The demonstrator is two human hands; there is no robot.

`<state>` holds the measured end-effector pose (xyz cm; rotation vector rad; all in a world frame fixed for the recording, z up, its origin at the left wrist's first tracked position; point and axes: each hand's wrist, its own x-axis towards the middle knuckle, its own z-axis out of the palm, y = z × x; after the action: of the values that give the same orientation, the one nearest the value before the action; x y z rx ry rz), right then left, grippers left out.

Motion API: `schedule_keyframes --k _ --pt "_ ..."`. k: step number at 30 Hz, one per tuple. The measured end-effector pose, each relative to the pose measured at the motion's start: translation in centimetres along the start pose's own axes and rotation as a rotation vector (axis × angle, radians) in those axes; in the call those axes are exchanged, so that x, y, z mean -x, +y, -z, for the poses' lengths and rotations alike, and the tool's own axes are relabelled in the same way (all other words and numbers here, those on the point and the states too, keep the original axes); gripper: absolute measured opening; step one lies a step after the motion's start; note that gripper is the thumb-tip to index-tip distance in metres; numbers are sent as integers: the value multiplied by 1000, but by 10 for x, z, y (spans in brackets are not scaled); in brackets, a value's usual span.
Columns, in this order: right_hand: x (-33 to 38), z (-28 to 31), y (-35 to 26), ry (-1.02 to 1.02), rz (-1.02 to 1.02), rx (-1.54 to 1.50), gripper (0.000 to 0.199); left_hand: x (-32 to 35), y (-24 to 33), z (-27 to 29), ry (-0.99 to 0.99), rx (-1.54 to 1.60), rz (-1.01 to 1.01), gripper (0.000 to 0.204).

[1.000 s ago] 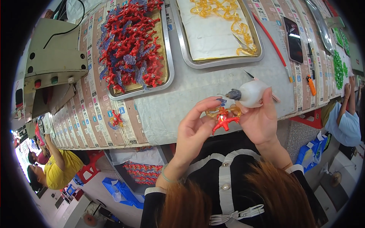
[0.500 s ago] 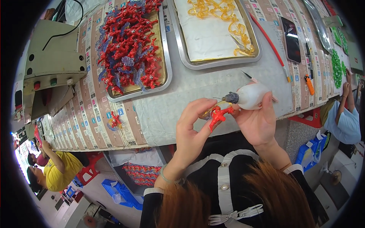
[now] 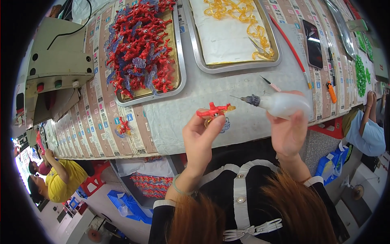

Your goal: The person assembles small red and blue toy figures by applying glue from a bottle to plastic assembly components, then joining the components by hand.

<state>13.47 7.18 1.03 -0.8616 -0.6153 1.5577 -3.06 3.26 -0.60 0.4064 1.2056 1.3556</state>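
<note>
Pinched between the thumb and fingers of my left hand (image 3: 200, 140) is a small red figurine (image 3: 214, 110), with a translucent yellow piece at its right end. My right hand (image 3: 287, 132) is wrapped round a white squeeze bottle (image 3: 286, 105), which lies on its side in the grip. The bottle's dark, crusted cap and thin needle tip (image 3: 235, 96) point left toward the figurine, a short gap away from it. Below the figurine, part of a blue translucent piece (image 3: 224, 125) shows beside my left thumb.
A metal tray (image 3: 182, 77) heaped with red and blue figurines stands at the back left. Another tray (image 3: 227, 68) holds yellow translucent pieces and tweezers (image 3: 256, 45). A craft knife (image 3: 269, 83), red brush (image 3: 290, 48), phone (image 3: 312, 44) and orange cutter (image 3: 331, 92) lie rightward. One figurine (image 3: 122, 127) sits left.
My right hand has drawn the bottle away to the right, off the figurine. My left hand has shifted slightly left and turned the figurine more level.
</note>
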Motion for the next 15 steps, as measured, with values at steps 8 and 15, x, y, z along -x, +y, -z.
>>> schedule_keyframes --k 8,15 --pt "3 6 -6 -206 572 684 51 -2 0 1 21 -4 2 13" --pt "5 3 -8 -187 544 744 47 -1 0 2 39 -149 -118 9"
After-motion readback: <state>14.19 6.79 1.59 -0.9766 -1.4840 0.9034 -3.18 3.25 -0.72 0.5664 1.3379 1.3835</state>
